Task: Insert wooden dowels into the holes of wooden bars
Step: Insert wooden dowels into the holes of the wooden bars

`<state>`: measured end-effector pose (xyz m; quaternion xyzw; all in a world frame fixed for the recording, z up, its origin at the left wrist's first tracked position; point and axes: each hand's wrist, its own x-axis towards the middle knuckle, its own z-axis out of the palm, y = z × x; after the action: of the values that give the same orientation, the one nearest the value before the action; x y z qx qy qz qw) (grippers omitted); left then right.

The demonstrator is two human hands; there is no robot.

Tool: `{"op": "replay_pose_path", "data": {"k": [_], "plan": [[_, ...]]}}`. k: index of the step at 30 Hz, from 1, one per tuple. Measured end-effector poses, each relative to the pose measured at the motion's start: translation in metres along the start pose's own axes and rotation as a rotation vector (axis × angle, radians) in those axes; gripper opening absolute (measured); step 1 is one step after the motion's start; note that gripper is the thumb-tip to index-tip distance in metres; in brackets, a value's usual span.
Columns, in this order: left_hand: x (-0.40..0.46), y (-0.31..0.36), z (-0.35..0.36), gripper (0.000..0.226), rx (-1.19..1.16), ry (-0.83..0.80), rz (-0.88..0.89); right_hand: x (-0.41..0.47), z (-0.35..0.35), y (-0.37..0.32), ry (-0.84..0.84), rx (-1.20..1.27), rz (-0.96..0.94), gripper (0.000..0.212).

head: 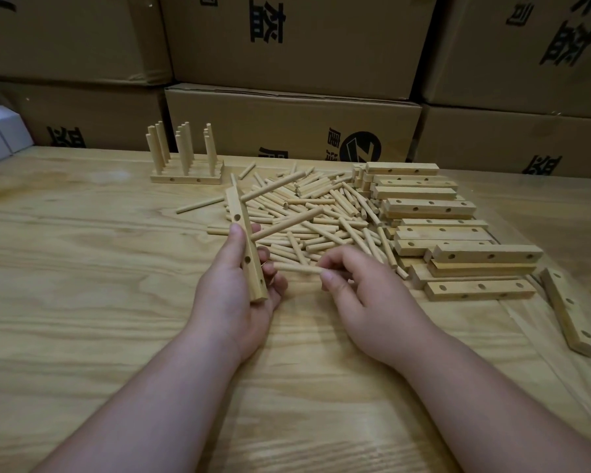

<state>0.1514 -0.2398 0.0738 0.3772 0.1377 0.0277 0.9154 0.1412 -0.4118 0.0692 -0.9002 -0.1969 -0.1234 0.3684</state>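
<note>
Left hand [234, 288] grips the upright bar [244, 249]; right hand [359, 285] fingers [328, 276] pinch a level dowel [296, 268].

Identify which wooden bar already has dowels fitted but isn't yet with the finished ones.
The bar gripped in the left hand: two dowels protrude from it.

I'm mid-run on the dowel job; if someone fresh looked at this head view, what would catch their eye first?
Probably the two hands at centre: the left hand grips a wooden bar with two dowels already sticking out of it, while the right hand pinches a loose dowel close to it. Behind them lies a big heap of dowels, with stacked empty bars at right and finished bars standing at the back left.
</note>
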Motion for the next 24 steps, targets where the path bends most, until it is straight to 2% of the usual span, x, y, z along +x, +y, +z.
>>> {"op": "replay_pose_path", "data": {"k": [4, 13, 24], "plan": [[-0.002, 0.001, 0.0, 0.031, 0.059, 0.0, 0.001, -0.002, 0.0, -0.003, 0.009, 0.014, -0.118, 0.011], [-0.005, 0.001, 0.0, 0.034, 0.081, -0.004, -0.013, -0.001, -0.002, -0.005, 0.002, 0.043, -0.171, 0.009], [-0.01, -0.002, 0.002, 0.038, 0.186, -0.125, 0.035, -0.001, -0.002, -0.012, -0.02, 0.071, -0.206, 0.021]]}}
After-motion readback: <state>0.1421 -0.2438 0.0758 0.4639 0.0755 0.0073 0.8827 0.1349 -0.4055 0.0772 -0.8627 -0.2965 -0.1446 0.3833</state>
